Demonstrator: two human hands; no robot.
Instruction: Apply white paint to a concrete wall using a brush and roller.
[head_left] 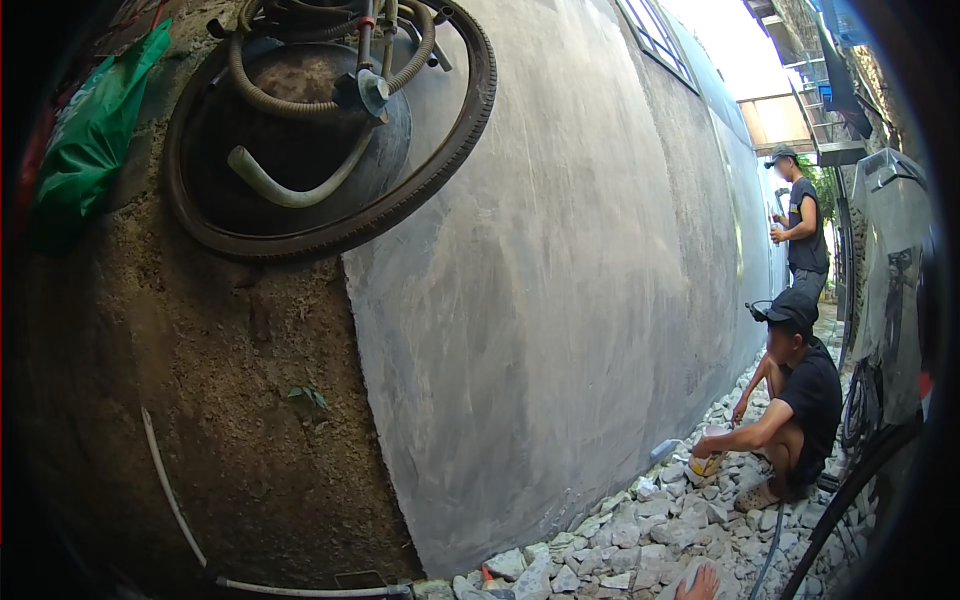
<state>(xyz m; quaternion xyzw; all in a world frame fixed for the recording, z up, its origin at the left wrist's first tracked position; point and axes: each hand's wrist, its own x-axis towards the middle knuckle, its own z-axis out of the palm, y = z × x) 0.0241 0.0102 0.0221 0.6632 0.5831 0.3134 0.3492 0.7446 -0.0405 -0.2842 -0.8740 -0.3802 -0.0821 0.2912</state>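
Note:
Neither of my hands shows in this view. At the lower edge, toes of a bare foot appear over the white stones, seemingly in a pale sandal. Nearest on the left is a rough grey plastered wall, lighter and bluish farther along. A co-worker in a dark shirt and cap squats by it, one hand at a yellow and white tub. Close to that tub, a pale roller-like tool rests at the wall's foot. Farther back, another person stands facing the wall, holding something small.
Broken white stones cover the narrow path. A bicycle tyre with coiled hoses hangs upper left, beside a green bag. A thin pipe runs along the wall's base. A dark hose and clutter line the right side.

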